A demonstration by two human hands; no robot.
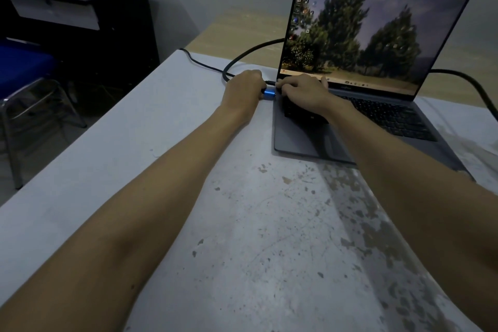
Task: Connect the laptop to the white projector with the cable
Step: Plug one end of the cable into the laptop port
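An open grey laptop [310, 140] stands on the white table [167, 159], its screen lit with a picture of trees. My left hand [244, 90] is closed around a blue metal cable plug [269, 94] held against the laptop's left edge. The black cable [248, 55] loops back from that hand and runs behind the screen. My right hand [303, 91] rests on the laptop's back left corner, fingers pressing down beside the plug. A thinner black cord [199, 63] also meets the left edge. The projector is out of view.
A thick black cable [474, 86] comes out from behind the screen on the right. A dark desk with a drawer [78, 5] and a blue-seated metal chair [24, 70] stand left of the table. The table's left edge runs diagonally.
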